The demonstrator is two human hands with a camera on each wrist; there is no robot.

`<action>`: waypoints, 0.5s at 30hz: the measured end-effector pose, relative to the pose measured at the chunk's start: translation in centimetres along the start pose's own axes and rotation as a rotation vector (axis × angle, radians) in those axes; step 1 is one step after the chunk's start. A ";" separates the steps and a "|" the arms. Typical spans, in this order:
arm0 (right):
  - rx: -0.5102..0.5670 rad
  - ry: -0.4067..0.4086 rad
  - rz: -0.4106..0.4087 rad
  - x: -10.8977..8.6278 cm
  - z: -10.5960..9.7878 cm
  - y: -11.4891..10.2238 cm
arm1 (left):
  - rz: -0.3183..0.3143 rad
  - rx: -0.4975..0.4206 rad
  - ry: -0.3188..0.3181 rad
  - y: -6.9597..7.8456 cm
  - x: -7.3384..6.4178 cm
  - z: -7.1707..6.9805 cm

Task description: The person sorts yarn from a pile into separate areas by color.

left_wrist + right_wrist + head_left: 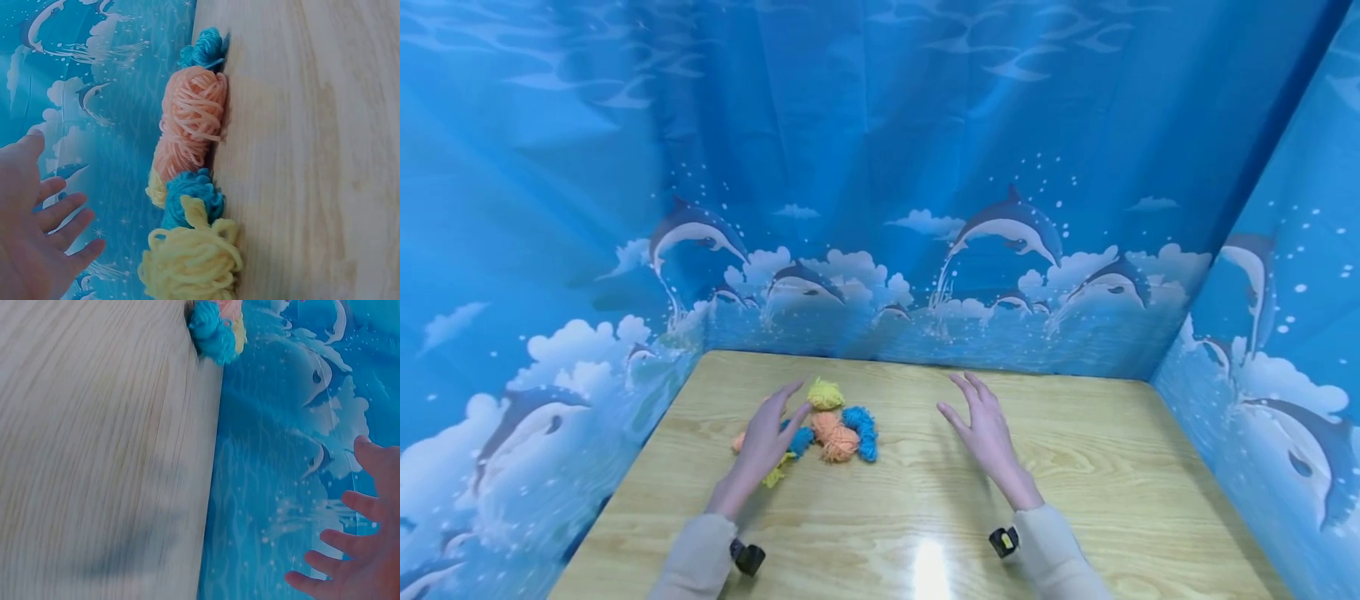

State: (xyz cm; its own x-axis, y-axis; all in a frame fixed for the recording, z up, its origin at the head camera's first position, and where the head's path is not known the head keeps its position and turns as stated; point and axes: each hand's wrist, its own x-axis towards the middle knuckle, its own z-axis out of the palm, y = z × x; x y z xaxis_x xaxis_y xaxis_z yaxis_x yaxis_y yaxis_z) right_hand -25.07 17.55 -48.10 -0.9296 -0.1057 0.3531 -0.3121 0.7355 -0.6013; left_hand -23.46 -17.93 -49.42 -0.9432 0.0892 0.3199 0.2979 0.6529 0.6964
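Observation:
Several small skeins of yarn lie bunched on the left half of the table. In the head view a yellow skein is at the back, an orange skein in front of it and a blue skein to its right. Another blue skein, a yellow one and a bit of orange yarn are partly hidden by my left hand. That hand hovers over them, fingers spread, holding nothing. My right hand is raised over the table, right of the yarn, its fingers apart and relaxed.
The pale wooden table stretches out under both hands. A blue curtain printed with dolphins hangs along its back and sides. Black wrist devices sit at both sleeves. Light glares off the table's front.

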 end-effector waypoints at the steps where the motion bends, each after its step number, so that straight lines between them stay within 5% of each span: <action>1: 0.003 -0.002 -0.005 0.1 0.2 -0.2 | -0.007 0.002 -0.001 -0.1 -0.1 0.0; 15: 0.050 -0.087 -0.023 1.1 4.1 -2.1 | -0.018 0.087 -0.026 -1.7 -1.3 0.2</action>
State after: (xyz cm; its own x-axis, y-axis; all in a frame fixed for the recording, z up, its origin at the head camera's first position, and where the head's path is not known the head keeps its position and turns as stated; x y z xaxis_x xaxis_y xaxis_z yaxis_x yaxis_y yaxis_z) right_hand -26.19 13.11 -49.40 -0.9348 -0.1817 0.3052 -0.3411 0.6984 -0.6291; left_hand -22.80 -19.02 -51.14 -0.9522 0.0954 0.2901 0.2678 0.7177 0.6429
